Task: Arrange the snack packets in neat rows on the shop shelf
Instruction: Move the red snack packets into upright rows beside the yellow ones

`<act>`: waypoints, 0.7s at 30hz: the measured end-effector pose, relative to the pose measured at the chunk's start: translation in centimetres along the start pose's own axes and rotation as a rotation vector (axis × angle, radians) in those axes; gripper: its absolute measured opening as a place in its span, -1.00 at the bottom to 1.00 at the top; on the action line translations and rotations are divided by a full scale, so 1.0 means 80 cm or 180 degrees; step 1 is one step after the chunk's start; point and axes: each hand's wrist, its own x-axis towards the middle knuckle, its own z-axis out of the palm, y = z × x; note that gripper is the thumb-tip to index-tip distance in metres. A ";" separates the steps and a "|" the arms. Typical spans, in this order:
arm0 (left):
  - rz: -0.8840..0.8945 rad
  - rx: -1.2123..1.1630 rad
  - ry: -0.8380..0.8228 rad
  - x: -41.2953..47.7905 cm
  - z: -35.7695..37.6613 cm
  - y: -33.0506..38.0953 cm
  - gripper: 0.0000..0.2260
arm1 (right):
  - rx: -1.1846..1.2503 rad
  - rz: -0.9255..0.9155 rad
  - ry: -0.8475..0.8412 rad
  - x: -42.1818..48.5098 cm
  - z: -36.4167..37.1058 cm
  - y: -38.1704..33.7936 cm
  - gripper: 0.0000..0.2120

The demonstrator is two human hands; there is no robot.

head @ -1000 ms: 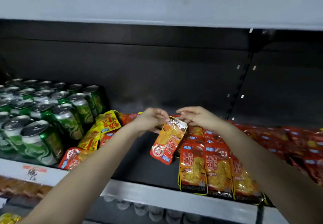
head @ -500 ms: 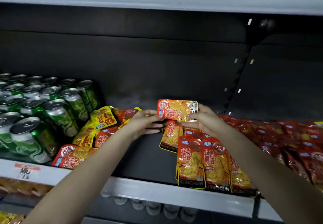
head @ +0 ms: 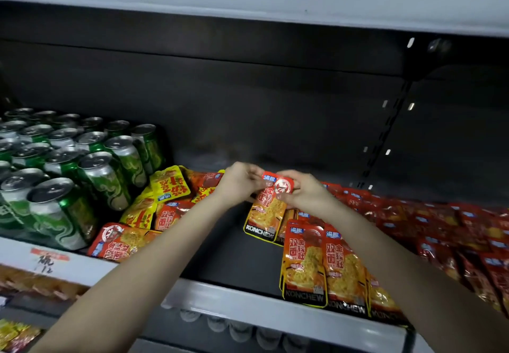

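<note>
On the dark shop shelf [head: 237, 264], between green cans [head: 63, 209] on my left and a spread of red packets [head: 440, 228] on my right: one bare strip of deck, running front to back.

Loose heap of yellow and orange packets [head: 165, 204]: just beside the cans, lying at all angles. Unsorted.

Front row of orange packets [head: 325, 270]: side by side, printed feet at the shelf lip. Laid.

One orange packet [head: 268, 209]: just behind that row's left end. Long axis runs from the back wall toward me, foot nearest me. Whether the foot rests on the deck or on a packet beneath, I cannot tell.

Left hand [head: 239, 184] and right hand [head: 305, 191]: both pinch the packet's top edge, one at each corner, equally near.

Judgement: lay the top end straight back, keeping the axis parallel with the front row.
</note>
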 end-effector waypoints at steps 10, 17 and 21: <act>-0.0269 0.0343 0.0282 -0.005 0.019 -0.036 -0.93 | -0.1807 -0.0221 0.0110 -0.001 0.013 0.009 -0.53; -0.0150 0.0601 0.0376 -0.015 0.043 -0.044 -0.88 | -0.2199 -0.0182 -0.0122 -0.008 -0.003 0.013 -0.55; 0.0044 0.0981 0.0541 -0.020 0.032 -0.038 -0.64 | -0.2706 -0.0022 -0.0213 -0.005 -0.010 -0.008 -0.53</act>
